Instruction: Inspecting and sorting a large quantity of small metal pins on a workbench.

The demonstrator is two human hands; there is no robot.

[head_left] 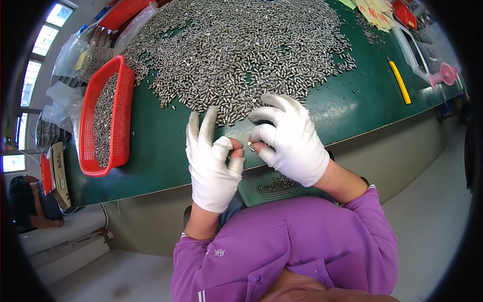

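I wear white gloves that leave the thumb and index fingertips bare. My right hand (292,141) pinches a small shiny metal part (250,146) between thumb and index finger, just over the table's near edge. Close beside it on the left, my left hand (213,161) has thumb and index finger brought together, its other fingers stretched forward. Whatever may be between those two fingertips is too small or hidden to make out. Right in front of both hands spreads a big heap of small silvery cylindrical metal parts (241,55).
On the green table (156,146), a red plastic basket (126,126) holds more metal parts at left. Below the edge, a green basket (246,190) with dark parts sits at my lap. A yellow cutter knife (400,83) and a pink object (444,75) lie right; a scale (60,176) stands far left.
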